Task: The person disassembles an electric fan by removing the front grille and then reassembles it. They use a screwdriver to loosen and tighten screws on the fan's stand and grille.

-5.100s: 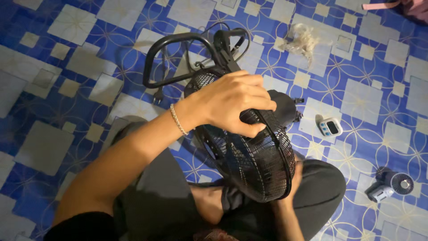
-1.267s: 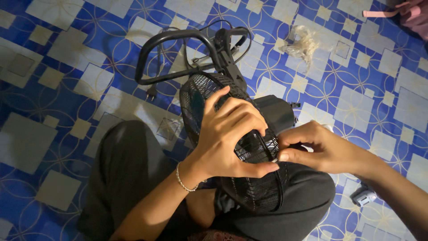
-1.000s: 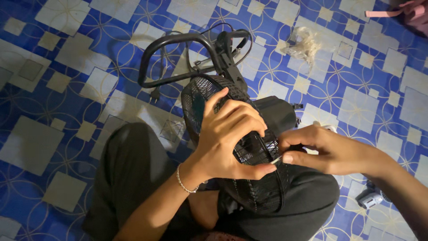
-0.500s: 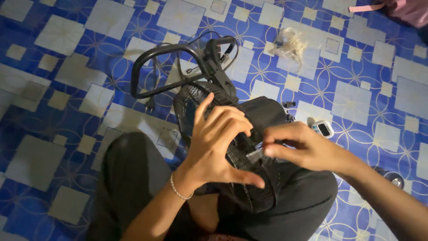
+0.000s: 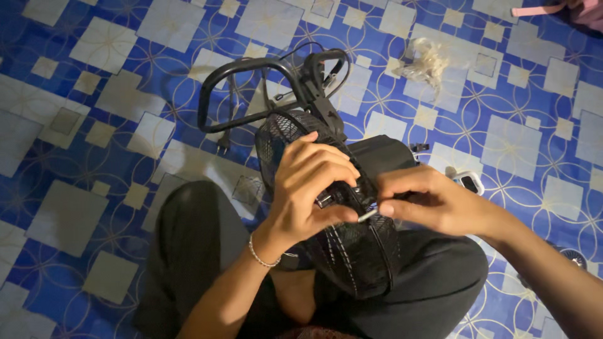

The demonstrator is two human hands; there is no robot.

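I sit cross-legged on the floor (image 5: 75, 213), a blue pattern with pale squares, and the black fan (image 5: 342, 207) lies across my lap. Its round wire cage faces up and toward me, and the long line of the fan runs away from me, up to the curved black stand (image 5: 251, 72) that rests on the floor beyond my knees. A black cord with its plug (image 5: 224, 143) trails beside the stand.

My left hand (image 5: 308, 188) is curled over the cage, fingers bent around its rim and the clip there, thumb pressing from below. My right hand (image 5: 427, 201) is pinched shut on a thin pale stick (image 5: 367, 215), perhaps a small screwdriver, though the light is too dim to be sure; its tip meets the rim just by my left thumb.

To the right, on the floor close to my right wrist, lies a small white boxy gadget (image 5: 468, 182) with a dark face. Farther off, a crumpled clear plastic wrapper (image 5: 427, 63) lies near the top, and a pink item (image 5: 565, 7) sits in the far corner.
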